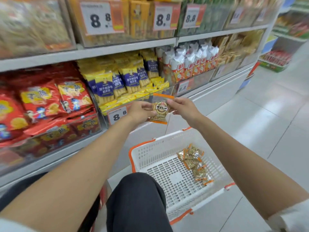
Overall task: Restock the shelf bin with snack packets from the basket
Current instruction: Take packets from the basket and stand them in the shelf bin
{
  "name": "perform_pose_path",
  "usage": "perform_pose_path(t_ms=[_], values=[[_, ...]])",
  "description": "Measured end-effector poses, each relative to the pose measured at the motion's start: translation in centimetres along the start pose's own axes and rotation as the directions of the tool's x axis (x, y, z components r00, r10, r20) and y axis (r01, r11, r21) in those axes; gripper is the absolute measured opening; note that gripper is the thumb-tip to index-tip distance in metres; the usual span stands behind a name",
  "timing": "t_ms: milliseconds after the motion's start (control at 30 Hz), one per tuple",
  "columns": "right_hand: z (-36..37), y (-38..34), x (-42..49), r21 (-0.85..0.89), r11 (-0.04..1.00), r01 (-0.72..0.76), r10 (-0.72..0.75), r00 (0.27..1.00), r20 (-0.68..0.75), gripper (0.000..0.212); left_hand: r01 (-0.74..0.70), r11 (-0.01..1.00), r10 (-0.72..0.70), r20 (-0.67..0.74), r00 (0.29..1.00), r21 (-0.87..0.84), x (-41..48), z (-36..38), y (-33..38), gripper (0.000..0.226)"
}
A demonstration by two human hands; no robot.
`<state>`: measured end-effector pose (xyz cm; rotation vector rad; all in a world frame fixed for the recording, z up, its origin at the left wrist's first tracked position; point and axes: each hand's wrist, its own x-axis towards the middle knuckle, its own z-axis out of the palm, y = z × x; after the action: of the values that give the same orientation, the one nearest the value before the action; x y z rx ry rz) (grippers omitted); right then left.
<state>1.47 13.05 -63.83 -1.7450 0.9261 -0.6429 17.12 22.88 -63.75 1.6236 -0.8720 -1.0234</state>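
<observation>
1. Pinching one snack packet [160,109] from both sides, the left hand [140,111] and the right hand [182,108] hold it upright between them. From my remote screen I see the left fingers curled round its left edge and the right thumb and fingertips closed on its upper right edge.
2. The packet is clear film with orange strips at top and bottom and a round brown-and-white label on its face. Pale pieces show through below the label.
3. It hangs in the air just in front of the lower shelf, before the clear front of the bin of yellow-and-blue packets [117,84], and lies inside no bin.
4. A white price tag [117,116] marked with a large 8 sits on that bin's front, its right part hidden behind the left hand.
5. Left of that bin I see a bin of red packets [50,101]. To its right, white-and-red bags [189,64] stand upright.
6. Below the hands, the white basket [150,158] with orange trim stands on the tiled floor [267,114]. A small heap of clear packets with orange ends [194,162] lies along its right side.
7. A knee in black trousers [137,198] overlaps the basket's near left corner.
8. The upper shelf is blurred; I can only read its 8.8 price cards [163,17].
</observation>
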Motion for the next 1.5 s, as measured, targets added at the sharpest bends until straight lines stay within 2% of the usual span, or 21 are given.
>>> perform_pose_path(t_ms=[67, 133, 233, 333, 367, 467, 567, 633, 700, 767, 933, 967, 1100, 1233, 1300, 1367, 1433, 1500], values=[[0.0, -3.4, -0.2, -0.039, 0.996, 0.076, -0.078, 0.996, -0.053, 0.021, -0.046, 0.997, 0.044, -0.021, 0.999, -0.061, -1.0, -1.2, 2.5, 0.024], [-0.1, -6.7, -0.6, -0.069, 0.987, 0.142, -0.148, 0.985, -0.091, 0.022, -0.094, 0.995, 0.092, -0.028, 0.995, -0.042, -2.2, -2.4, 5.2, 0.024], [0.0, -10.9, -1.2, -0.09, 0.973, 0.211, -0.219, 0.972, -0.083, 0.008, -0.19, 0.982, 0.189, -0.039, 0.981, -0.019, -3.3, -4.8, 8.4, 0.026], [1.0, -14.9, -1.2, -0.207, 0.927, 0.311, -0.333, 0.94, -0.078, 0.045, -0.336, 0.938, 0.345, -0.118, 0.931, 0.084, -4.8, -7.5, 11.3, 0.029], [1.6, -16.6, -1.2, -0.252, 0.899, 0.357, -0.387, 0.919, -0.076, 0.05, -0.387, 0.914, 0.402, -0.138, 0.905, 0.125, -5.4, -8.6, 12.5, 0.028], [3.7, -22.1, -0.4, -0.312, 0.823, 0.475, -0.523, 0.848, -0.087, 0.047, -0.522, 0.827, 0.561, -0.229, 0.796, 0.21, -7.0, -12.8, 16.3, 0.01], [6.5, -27.6, 0.6, -0.38, 0.718, 0.584, -0.66, 0.744, -0.105, 0.049, -0.579, 0.748, 0.663, -0.321, 0.676, 0.325, -8.3, -17.8, 20.2, 0.004], [8.5, -30.4, 1.6, -0.435, 0.654, 0.618, -0.729, 0.669, -0.146, 0.046, -0.568, 0.731, 0.681, -0.351, 0.643, 0.377, -8.7, -21.0, 22.1, 0.007], [10.5, -32.5, 3.0, -0.44, 0.63, 0.64, -0.758, 0.632, -0.165, 0.044, -0.552, 0.734, 0.678, -0.375, 0.632, 0.395, -8.4, -23.7, 23.2, 0.01], [12.4, -33.5, 4.5, -0.444, 0.626, 0.641, -0.757, 0.636, -0.148, 0.042, -0.506, 0.746, 0.66, -0.383, 0.646, 0.433, -7.6, -25.8, 23.4, 0.01], [15.4, -32.9, 7.3, -0.542, 0.602, 0.586, -0.7, 0.714, -0.004, 0.043, -0.356, 0.769, 0.583, -0.352, 0.733, 0.532, -5.6, -28.8, 21.2, 0.009], [15.7, -32.8, 7.7, -0.579, 0.575, 0.578, -0.691, 0.722, 0.033, 0.044, -0.333, 0.761, 0.575, -0.344, 0.742, 0.556, -5.1, -29.1, 20.7, 0.008], [16.6, -32.7, 8.6, -0.754, 0.386, 0.532, -0.67, 0.723, 0.168, 0.044, -0.241, 0.728, 0.536, -0.313, 0.784, 0.642, -4.2, -30.1, 19.9, 0.027], [16.6, -32.9, 8.9, -0.877, 0.155, 0.455, -0.647, 0.718, 0.258, 0.026, -0.177, 0.694, 0.456, -0.235, 0.858, 0.698, -3.9, -30.3, 19.8, 0.03], [16.4, -32.7, 8.7, -0.872, 0.132, 0.471, -0.66, 0.698, 0.278, 0.023, -0.228, 0.682, 0.492, -0.204, 0.847, 0.695, -3.8, -30.2, 19.8, 0.014], [16.4, -32.4, 8.6, -0.861, 0.163, 0.482, -0.685, 0.683, 0.253, 0.021, -0.271, 0.68, 0.534, -0.207, 0.82, 0.682, -3.9, -30.2, 19.8, 0.001], [16.5, -32.3, 8.5, -0.875, 0.152, 0.46, -0.675, 0.694, 0.248, 0.022, -0.265, 0.669, 0.52, -0.183, 0.834, 0.694, -3.8, -30.4, 19.7, 0.005], [16.5, -32.7, 8.6, -0.901, 0.061, 0.429, -0.631, 0.716, 0.299, 0.023, -0.23, 0.661, 0.473, -0.159, 0.867, 0.714, -3.8, -30.5, 19.6, 0.013]])
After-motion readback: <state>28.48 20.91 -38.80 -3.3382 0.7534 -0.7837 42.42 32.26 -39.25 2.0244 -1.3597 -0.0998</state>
